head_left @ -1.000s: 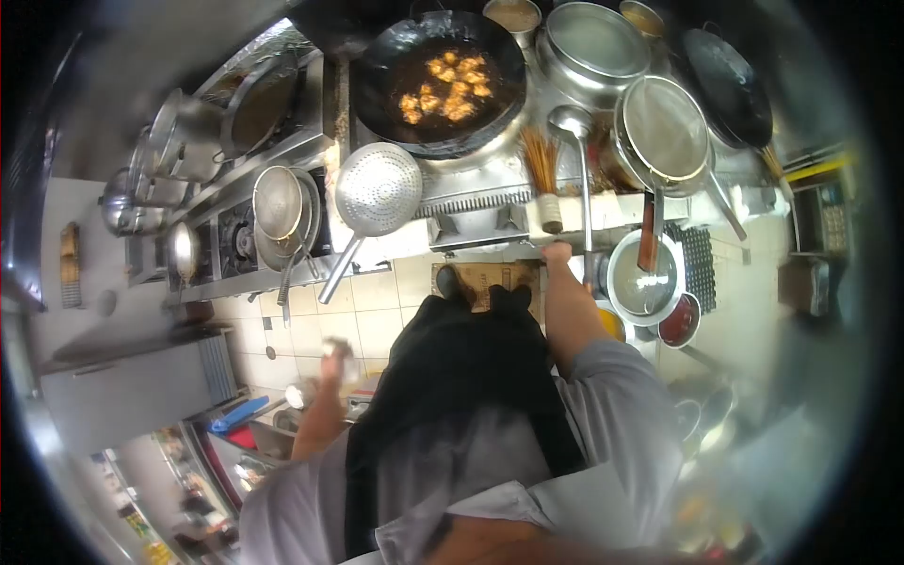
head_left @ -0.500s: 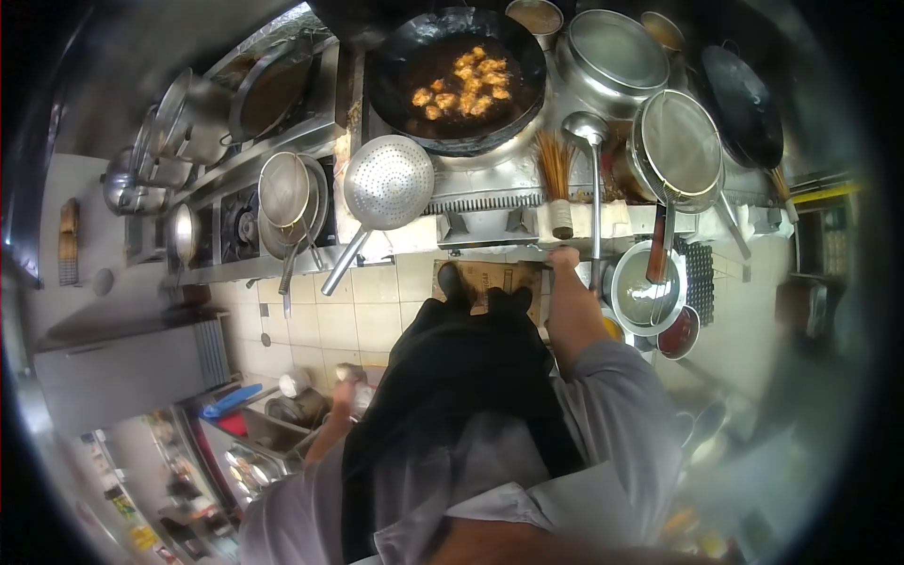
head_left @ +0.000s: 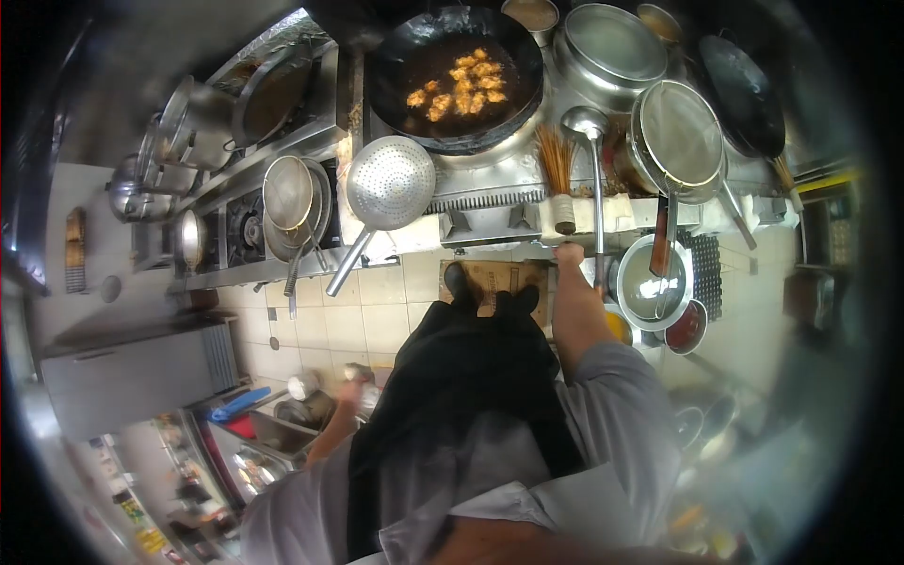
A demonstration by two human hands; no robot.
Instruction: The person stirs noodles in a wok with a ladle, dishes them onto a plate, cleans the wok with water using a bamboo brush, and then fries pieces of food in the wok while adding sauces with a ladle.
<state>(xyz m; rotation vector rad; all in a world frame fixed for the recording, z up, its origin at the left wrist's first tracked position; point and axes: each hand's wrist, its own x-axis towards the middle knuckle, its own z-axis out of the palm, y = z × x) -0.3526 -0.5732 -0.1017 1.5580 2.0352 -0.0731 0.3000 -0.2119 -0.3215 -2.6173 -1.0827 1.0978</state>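
Note:
At the stove's front edge, my right hand [head_left: 569,254] is closed, its fingers partly hidden; what they grip, if anything, I cannot make out. Above it a bamboo wok brush [head_left: 559,179] and a long-handled ladle [head_left: 598,188] rest on the stove ledge. My left hand [head_left: 349,392] hangs low at my side, small and blurred, beside a shiny pale object [head_left: 368,399] I cannot identify. Whether it holds that object does not show. Battered golden pieces [head_left: 465,87] fry in dark oil in a black wok [head_left: 395,118] ahead of me.
A perforated skimmer [head_left: 390,181] lies left of the wok brush, its handle past the edge. Mesh strainers [head_left: 680,132] lie over a pot at the right. Below them stand a bowl of liquid [head_left: 650,282] and a bowl of red sauce [head_left: 687,330]. A lidded pot [head_left: 617,42] stands behind.
The view has shifted slightly. The frying pieces have drifted a little in the oil. My right hand stays at the stove edge, and my left hand remains low at my side.

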